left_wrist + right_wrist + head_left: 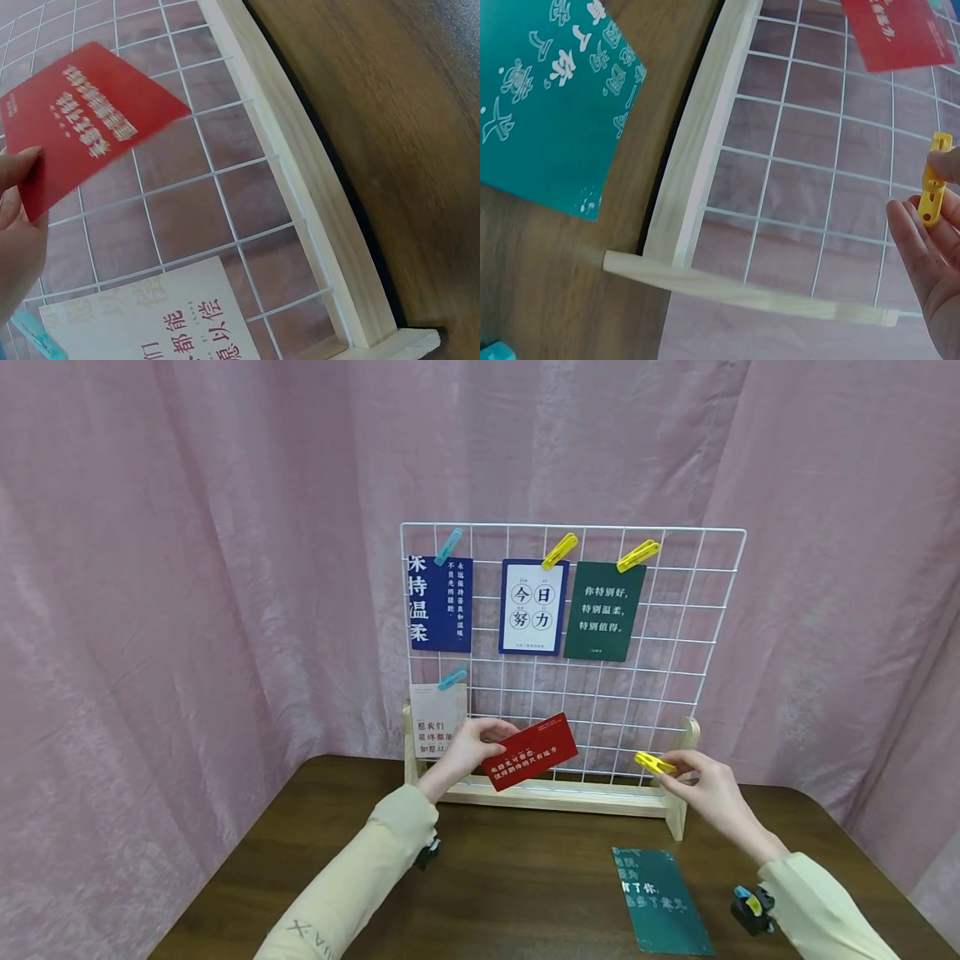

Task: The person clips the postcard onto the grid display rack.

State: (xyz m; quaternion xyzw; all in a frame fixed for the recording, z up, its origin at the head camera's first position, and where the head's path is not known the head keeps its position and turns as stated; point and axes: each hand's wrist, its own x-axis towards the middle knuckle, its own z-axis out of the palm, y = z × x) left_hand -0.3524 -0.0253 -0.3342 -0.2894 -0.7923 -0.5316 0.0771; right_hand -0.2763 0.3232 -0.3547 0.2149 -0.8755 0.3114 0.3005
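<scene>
My left hand (468, 746) pinches a red card (531, 752) by its left end, thumb in front, and holds it tilted before the lower middle of the white wire grid (671, 672). In the left wrist view the same red card (90, 124) stands out over the wires. To the right, my right hand (705, 785) pinches a yellow clothespin (654, 763) between thumb and fingers, near the grid's lower right corner. The right wrist view shows the yellow clothespin (934, 180) with the thumb across it. A teal card (660, 900) lies on the table below my right hand.
On the grid hang a blue card (442, 618), a white card with blue border (532, 627), a green card (603, 627) and a cream card (435, 706), each under a clothespin. A wooden base (555, 796) carries the grid on the brown table (525, 877); pink curtain (225, 568) behind.
</scene>
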